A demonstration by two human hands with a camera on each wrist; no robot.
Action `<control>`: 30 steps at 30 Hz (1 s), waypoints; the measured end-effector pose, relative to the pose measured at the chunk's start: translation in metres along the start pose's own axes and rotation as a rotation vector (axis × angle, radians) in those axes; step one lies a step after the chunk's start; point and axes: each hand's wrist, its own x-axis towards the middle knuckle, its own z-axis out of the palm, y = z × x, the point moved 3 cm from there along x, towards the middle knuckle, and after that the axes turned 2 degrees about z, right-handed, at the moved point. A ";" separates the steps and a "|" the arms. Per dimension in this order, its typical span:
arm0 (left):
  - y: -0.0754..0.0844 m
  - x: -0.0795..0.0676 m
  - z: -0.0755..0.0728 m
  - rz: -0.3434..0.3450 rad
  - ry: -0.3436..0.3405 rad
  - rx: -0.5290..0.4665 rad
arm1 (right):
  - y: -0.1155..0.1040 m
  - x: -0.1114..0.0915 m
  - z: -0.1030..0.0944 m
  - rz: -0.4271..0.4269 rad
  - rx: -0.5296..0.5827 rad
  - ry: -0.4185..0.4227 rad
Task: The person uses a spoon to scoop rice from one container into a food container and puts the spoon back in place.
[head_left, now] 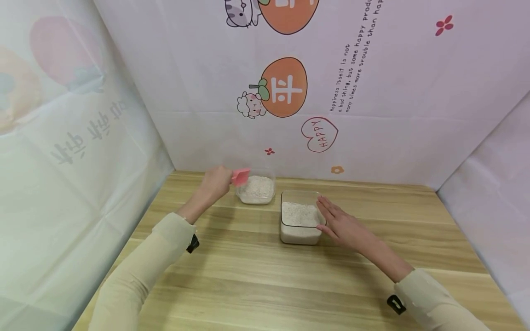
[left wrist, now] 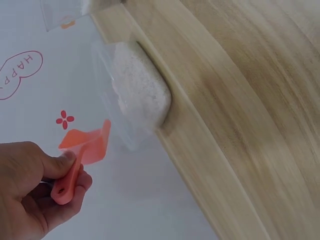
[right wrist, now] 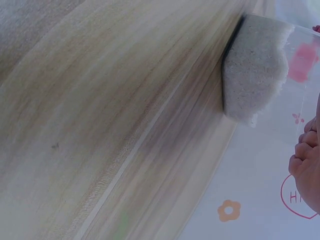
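My left hand (head_left: 218, 180) grips a pink scoop (head_left: 241, 176) by its handle. In the head view the scoop is raised at the left rim of a small clear container (head_left: 256, 200) partly filled with white, rice-like grains (head_left: 258, 186). The left wrist view shows the thumb on top of the handle and the scoop (left wrist: 86, 145) tilted, with no grains visible in it. Fingers extended, my right hand (head_left: 341, 226) rests against the right side of a larger clear container (head_left: 304, 195) holding more white grains (head_left: 301, 215). At the right wrist view's edge, the right hand (right wrist: 306, 165) is only partly visible.
Both containers stand on a wood-grain table (head_left: 265, 280), the small one nearer the back edge. Behind them rises a white printed sheet (head_left: 198, 115). More white sheeting (head_left: 112, 184) hangs along the left side and also the right.
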 end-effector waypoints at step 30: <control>0.081 0.001 -0.067 0.254 0.018 -0.054 | 0.004 0.002 0.004 -0.002 -0.004 -0.001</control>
